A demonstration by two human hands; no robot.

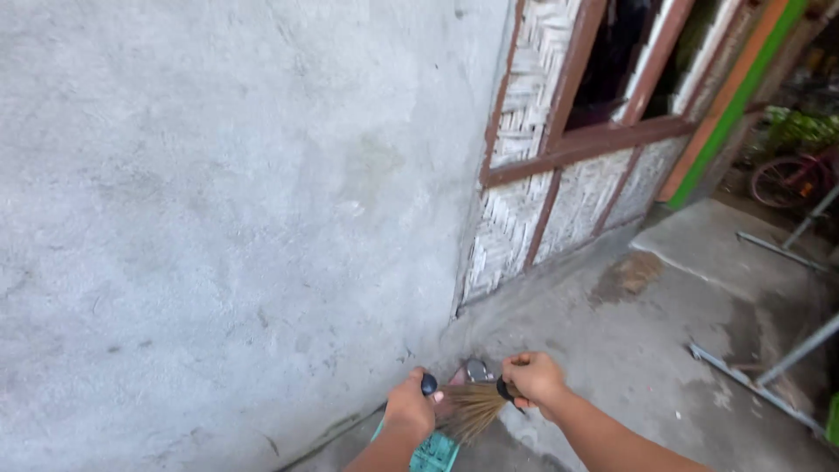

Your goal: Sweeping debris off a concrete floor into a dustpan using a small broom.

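Observation:
My right hand [535, 378] grips the dark bound end of a small stick broom [476, 407], whose straw bristles fan out to the lower left. My left hand [411, 407] is closed around a dark handle [429, 384] of a teal dustpan [435, 452], which shows only partly below the hand at the bottom edge. Both hands hover low over the concrete floor [612, 350], right at the foot of the grey plastered wall [227, 218]. The bristles reach toward the dustpan.
A woven bamboo wall panel with brown wooden framing [559, 166] stands to the right of the plaster. Grey metal bars [769, 367] lie and lean on the floor at right. A bicycle wheel [791, 179] and green plants sit at the far right.

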